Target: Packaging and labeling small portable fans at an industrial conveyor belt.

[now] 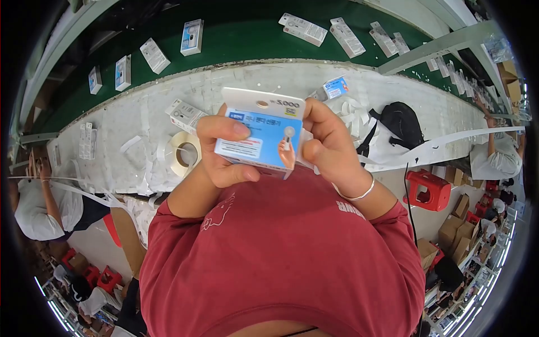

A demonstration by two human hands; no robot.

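In front of my chest, a blue and white box (255,132) with a white hang tab is tilted, its printed face up. My left hand (222,149) grips its left side, thumb across the front and another finger along the lower edge. My right hand (334,149) is closed at the box's right edge, fingers curled beside the hang tab and thumb bent in. Something whitish shows between the right thumb and the box, too small to make out. A white box (186,115) lies just beyond my left hand, near a roll of stickers (185,154).
A green conveyor belt (247,39) carries several similar boxes along the far side. On the white worktable (224,78) are another blue box (336,87), loose backing strips (353,121) and a black bag (400,123). A red stool (428,190) stands at right; co-workers sit on both sides.
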